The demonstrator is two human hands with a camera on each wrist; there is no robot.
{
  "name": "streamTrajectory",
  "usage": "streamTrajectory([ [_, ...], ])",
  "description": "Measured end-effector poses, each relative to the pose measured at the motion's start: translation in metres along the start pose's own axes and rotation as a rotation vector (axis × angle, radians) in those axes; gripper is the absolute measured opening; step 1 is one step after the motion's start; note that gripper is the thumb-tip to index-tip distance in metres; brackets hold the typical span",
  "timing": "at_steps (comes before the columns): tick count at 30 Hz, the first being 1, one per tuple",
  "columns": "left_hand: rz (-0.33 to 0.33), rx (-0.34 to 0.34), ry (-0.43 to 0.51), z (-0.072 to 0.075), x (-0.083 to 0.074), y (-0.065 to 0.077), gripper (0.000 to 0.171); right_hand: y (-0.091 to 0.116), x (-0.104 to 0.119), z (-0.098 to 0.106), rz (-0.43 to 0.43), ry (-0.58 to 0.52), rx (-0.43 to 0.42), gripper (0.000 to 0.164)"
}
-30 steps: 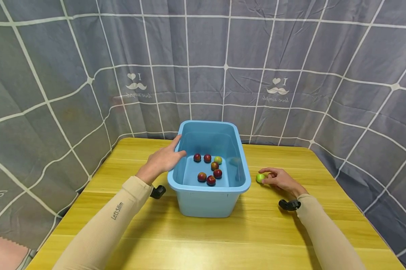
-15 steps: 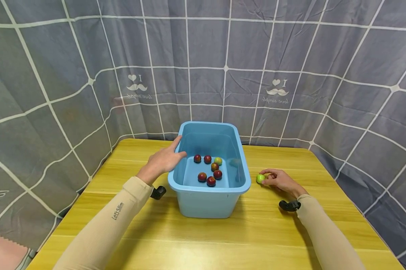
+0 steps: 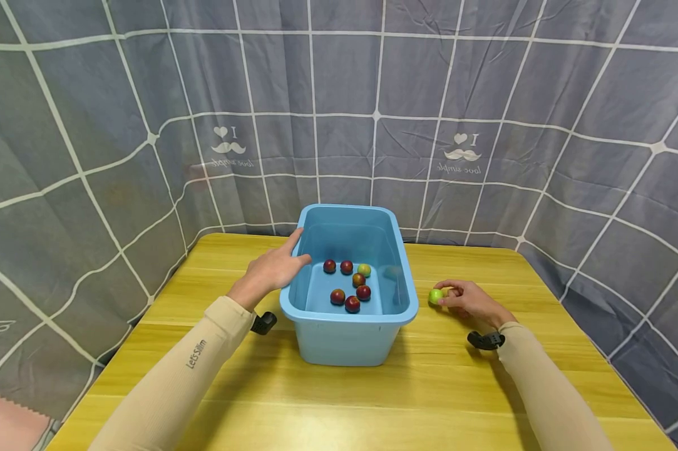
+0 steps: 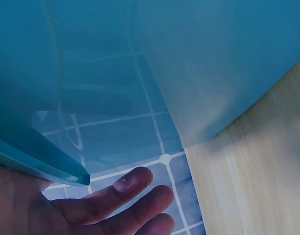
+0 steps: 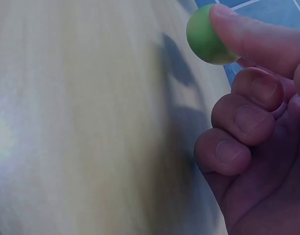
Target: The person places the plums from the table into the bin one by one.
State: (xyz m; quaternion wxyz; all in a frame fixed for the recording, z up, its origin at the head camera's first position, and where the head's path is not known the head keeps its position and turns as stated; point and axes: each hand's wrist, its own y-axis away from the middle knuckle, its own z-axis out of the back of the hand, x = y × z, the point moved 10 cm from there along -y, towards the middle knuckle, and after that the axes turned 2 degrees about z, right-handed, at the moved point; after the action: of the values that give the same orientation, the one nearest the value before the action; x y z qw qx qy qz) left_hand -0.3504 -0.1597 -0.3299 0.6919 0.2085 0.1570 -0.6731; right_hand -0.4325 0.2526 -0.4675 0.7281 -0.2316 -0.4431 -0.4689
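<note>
A blue plastic bin [image 3: 339, 341] stands mid-table with several small dark red fruits [image 3: 352, 304] and one yellow-green fruit [image 3: 364, 270] on its floor. My left hand [image 3: 273, 268] rests over the bin's left rim, thumb on the inner side. In the left wrist view, its fingers [image 4: 135, 208] hang loosely outside, apart from the bin wall. To the bin's right, my right hand [image 3: 471, 302] pinches a small round green fruit [image 3: 436, 297] with thumb and forefinger; the other fingers are curled. Whether this fruit touches the table is unclear.
The yellow wooden table [image 3: 339, 413] reaches back to a grey curtain [image 3: 341, 81] with white grid lines, which wraps around both sides. A black band [image 3: 486, 341] sits on the right wrist and a similar black piece [image 3: 263, 322] at the left.
The right hand and its green fruit have shifted very slightly. The left hand, the bin and the fruits inside stay where they were.
</note>
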Motion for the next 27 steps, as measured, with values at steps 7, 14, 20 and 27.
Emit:
streamTrajectory([
  [7,0.002,-0.001,-0.004,0.000,0.000,0.000,0.076,-0.001,0.013,0.009,0.017,0.010,-0.002,0.045],
  [14,-0.001,0.002,-0.001,-0.001,0.000,0.000,0.076,-0.003,0.031,0.016,0.044,0.019,0.030,0.046],
  [20,-0.004,0.002,0.000,-0.001,0.000,0.000,0.076,-0.005,0.047,0.023,0.057,0.038,0.041,0.047],
  [27,0.001,0.004,-0.003,-0.001,0.000,0.000,0.076,-0.008,0.072,0.030,0.073,0.066,0.048,0.047],
])
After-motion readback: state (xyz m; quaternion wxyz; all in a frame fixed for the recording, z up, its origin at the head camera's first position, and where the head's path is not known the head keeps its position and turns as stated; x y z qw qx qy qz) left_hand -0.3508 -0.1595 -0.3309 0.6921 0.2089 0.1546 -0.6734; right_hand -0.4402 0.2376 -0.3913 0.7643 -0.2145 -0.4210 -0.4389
